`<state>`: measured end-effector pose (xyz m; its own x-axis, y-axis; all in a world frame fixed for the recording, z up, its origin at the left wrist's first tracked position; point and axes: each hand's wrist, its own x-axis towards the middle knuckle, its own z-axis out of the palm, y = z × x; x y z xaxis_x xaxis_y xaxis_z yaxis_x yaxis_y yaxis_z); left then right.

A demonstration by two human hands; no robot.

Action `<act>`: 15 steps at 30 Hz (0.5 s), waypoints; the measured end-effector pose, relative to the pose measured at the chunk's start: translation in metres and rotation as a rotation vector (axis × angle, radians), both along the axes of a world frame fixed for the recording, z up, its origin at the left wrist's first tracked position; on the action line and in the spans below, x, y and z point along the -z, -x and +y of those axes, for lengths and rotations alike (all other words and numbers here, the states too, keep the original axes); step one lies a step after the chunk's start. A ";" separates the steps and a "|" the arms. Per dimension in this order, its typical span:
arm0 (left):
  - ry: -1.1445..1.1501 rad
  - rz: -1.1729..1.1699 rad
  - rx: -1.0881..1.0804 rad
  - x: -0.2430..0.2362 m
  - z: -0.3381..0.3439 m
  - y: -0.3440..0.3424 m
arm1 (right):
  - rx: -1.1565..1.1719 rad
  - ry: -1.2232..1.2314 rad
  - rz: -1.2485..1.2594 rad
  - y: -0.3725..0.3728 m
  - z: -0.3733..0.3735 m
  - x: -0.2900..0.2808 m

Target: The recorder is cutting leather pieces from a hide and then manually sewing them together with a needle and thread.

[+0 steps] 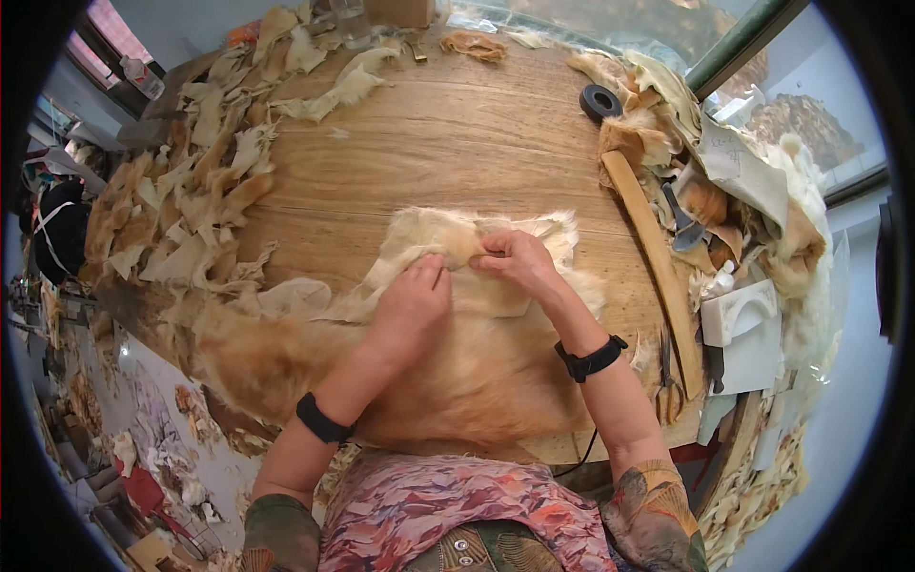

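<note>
A large tan fur pelt [457, 381] drapes over the near side of the wooden table [400, 143], its far part turned to show a pale skin side. Along that pale edge, my left hand [416, 303] is closed, its fingers pressed together on the pelt. Just right of it, my right hand [515, 259] pinches a raised fold of the same pale hide between thumb and fingers. The two hands are a short gap apart. Whether a small tool is hidden in either hand does not show.
Fur and hide scraps [181, 191] heap along the left side. At right lie a long curved wooden stick [648, 257], scissors [669, 386], a black tape roll [599, 101], a dark-handled tool [682, 219] and a white block [739, 313]. More scraps litter the floor [162, 381].
</note>
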<state>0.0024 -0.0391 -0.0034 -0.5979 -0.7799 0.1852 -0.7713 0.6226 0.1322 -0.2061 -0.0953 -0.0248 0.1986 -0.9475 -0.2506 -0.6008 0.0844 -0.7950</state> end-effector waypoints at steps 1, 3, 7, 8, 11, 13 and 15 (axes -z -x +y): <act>-0.115 0.138 -0.071 -0.007 -0.003 0.000 | 0.005 -0.002 0.003 0.005 0.000 0.004; -0.232 0.271 -0.152 -0.018 -0.010 -0.002 | -0.008 -0.166 -0.186 0.006 0.000 0.003; -0.208 0.564 -0.196 -0.010 -0.037 0.000 | 0.000 -0.262 -0.294 0.007 0.001 -0.008; -0.191 0.651 -0.100 -0.008 -0.043 0.002 | -0.017 -0.232 -0.361 0.006 0.004 -0.010; -0.321 0.384 -0.107 -0.010 -0.045 -0.005 | -0.114 0.143 -0.192 0.000 0.023 -0.028; -0.169 0.324 -0.048 -0.021 -0.032 -0.006 | -0.184 0.475 0.056 -0.001 0.043 -0.044; -0.017 0.263 0.014 -0.027 -0.011 -0.006 | -0.171 0.648 0.268 0.001 0.061 -0.053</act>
